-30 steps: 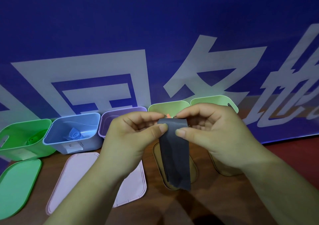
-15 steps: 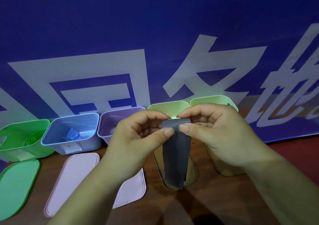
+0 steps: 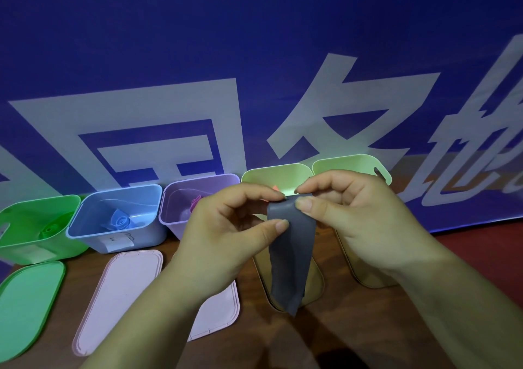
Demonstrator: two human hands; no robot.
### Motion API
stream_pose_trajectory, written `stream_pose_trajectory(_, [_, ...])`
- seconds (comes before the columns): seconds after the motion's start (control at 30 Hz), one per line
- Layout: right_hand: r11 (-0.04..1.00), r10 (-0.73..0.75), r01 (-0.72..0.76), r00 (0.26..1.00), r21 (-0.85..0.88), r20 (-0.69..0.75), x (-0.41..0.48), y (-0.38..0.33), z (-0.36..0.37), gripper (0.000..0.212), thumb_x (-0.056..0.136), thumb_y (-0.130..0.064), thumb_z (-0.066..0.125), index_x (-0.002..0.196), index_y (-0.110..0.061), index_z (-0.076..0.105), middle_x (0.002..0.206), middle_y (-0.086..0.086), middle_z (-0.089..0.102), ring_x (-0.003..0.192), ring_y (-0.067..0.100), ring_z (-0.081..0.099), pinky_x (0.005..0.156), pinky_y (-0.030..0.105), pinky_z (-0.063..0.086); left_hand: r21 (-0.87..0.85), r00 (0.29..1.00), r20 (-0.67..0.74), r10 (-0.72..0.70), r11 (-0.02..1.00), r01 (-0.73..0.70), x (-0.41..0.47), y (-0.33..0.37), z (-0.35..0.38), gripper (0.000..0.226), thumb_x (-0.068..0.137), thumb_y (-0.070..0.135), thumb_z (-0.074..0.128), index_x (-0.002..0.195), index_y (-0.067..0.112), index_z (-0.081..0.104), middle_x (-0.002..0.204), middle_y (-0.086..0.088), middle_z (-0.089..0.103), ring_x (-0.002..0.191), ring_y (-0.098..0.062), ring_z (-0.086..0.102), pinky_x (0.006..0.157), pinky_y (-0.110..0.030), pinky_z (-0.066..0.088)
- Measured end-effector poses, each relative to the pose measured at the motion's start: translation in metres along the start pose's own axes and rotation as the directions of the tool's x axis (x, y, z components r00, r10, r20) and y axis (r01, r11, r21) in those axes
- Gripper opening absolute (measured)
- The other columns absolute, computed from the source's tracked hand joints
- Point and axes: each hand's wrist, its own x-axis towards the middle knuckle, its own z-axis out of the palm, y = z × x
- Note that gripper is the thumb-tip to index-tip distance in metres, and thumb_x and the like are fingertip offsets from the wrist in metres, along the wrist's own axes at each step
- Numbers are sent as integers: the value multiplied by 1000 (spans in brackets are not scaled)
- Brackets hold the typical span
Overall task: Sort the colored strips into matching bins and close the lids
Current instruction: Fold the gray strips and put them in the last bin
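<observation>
On the wooden table (image 3: 368,326), a green bin (image 3: 42,244), a blue bin (image 3: 85,242) holding a rolled blue strip (image 3: 120,221) and a purple bin (image 3: 198,179) stand in a row, with a green lid (image 3: 25,306) and a pink lid (image 3: 119,298) lying flat in front of them. The left hand (image 3: 226,235) pinches the top edge of the grey strip (image 3: 291,255) between thumb and curled fingers, and the right hand (image 3: 362,221) pinches the same edge just beside it. The strip hangs in the air over a tan lid (image 3: 314,283), in front of two pale green bins (image 3: 271,167).

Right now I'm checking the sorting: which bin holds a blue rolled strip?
The light blue bin, second from left, between the green bin and purple bin; the blue rolled strip lies inside it.
</observation>
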Motion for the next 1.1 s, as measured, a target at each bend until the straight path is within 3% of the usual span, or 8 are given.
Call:
stream_pose_trajectory(0.1, [999,14,-14,1000,53,-3,1,1,1,11,83,-14,74,93,-16,74,75,2,74,72,8,68,68,19,53,-9,1000,-15,-11,1000,11,1,-1,0,30,72,0,81,96,18,75,98,-5,74,91,-22,71,77,-37,61])
stream_pose_trajectory(0.3, [998,24,-23,1000,64,-14,1,0,5,5,87,-18,70,89,-17,75,78,19,71,68,16,61,64,27,51,-70,997,-62,-54,996,50,2,6,5,27,65,4,77,90,14,74,82,4,74,70,-4,65,67,-15,53])
stream_pose_trajectory(0.4, [999,-1,1,1000,35,-2,0,-1,4,5,86,-22,71,89,-19,74,82,20,70,73,27,64,72,41,56,-79,994,-62,-88,993,83,4,9,5,27,66,0,78,90,14,74,82,4,75,68,-4,64,66,-14,54])
stream_pose_trajectory(0.47, [999,-6,6,1000,32,7,-1,-2,2,13,80,-21,74,93,-18,73,85,13,72,80,22,68,80,39,57,-88,992,-69,-103,991,97,4,11,5,28,67,-3,78,90,14,74,83,1,75,69,-6,65,67,-16,55])
stream_pose_trajectory(0.53, [999,3,-4,999,36,41,-2,-1,0,21,80,-13,78,100,-18,72,92,7,75,92,18,72,90,41,58,-99,990,-75,-120,989,113,4,11,3,28,64,5,78,90,14,75,84,-1,76,71,-7,67,67,-17,56])
stream_pose_trajectory(0.63, [1000,-12,11,997,16,75,-2,-1,-3,31,76,-15,80,105,-23,71,101,9,75,96,28,72,91,52,57,-124,985,-75,-153,982,143,3,11,2,29,62,13,76,91,17,76,88,0,77,79,-10,72,70,-18,56])
stream_pose_trajectory(0.8, [995,-98,98,991,2,91,-4,-1,-4,37,74,-4,80,107,-18,72,104,3,73,96,24,72,85,38,60,-241,966,-73,-247,945,223,3,10,3,26,63,18,77,88,23,80,86,-6,76,79,-16,72,68,-22,55])
stream_pose_trajectory(1.1, [996,-90,90,996,-4,27,-6,-2,-1,33,77,-2,78,102,-23,72,99,1,75,91,19,72,83,32,60,-342,954,-60,-293,904,256,1,12,10,26,66,14,74,92,14,74,82,-8,74,73,-14,70,64,-21,55])
